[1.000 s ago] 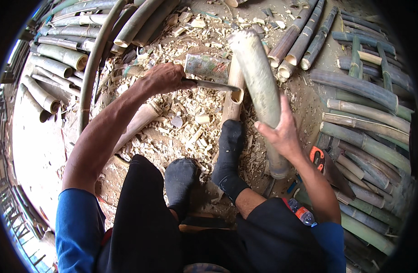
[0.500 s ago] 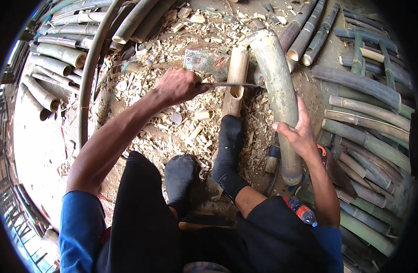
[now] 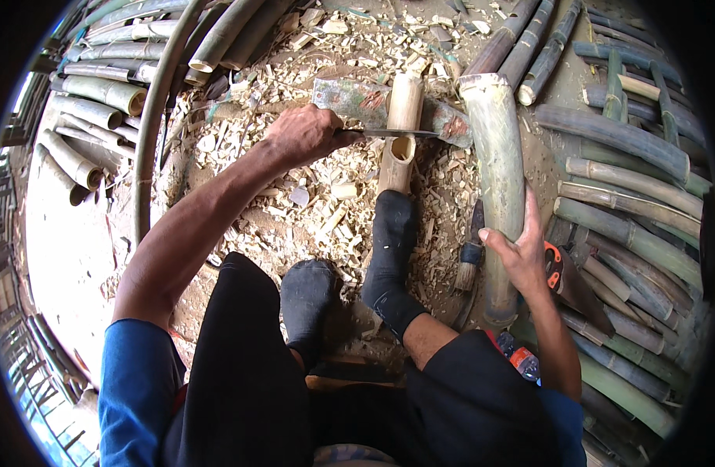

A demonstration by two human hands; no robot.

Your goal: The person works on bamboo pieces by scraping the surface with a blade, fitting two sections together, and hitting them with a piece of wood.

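My left hand (image 3: 307, 136) is closed round the handle of a knife (image 3: 400, 133), whose narrow blade lies crosswise over a pale bamboo piece (image 3: 405, 101). An oval hole opens in the bamboo just on the near side of the blade. My foot in a dark sock (image 3: 395, 222) is at the near end of this piece, and a worn, paint-stained block (image 3: 349, 103) lies under or behind it. On the right, my right hand (image 3: 521, 249) grips a thick, pale green bamboo club (image 3: 493, 148) by its lower part; the club stands apart from the blade.
Wood chips (image 3: 326, 202) cover the ground. Cut bamboo poles (image 3: 630, 226) are stacked at right, with more at upper left (image 3: 100, 89). Beside the club lies a dark-bladed tool (image 3: 471, 253). An orange-handled saw (image 3: 556, 268) and a plastic bottle (image 3: 522, 361) are near my right arm.
The bamboo club has swung right, away from the knife tip, and now stands straighter. The knife has shifted slightly farther away and left on the bamboo.
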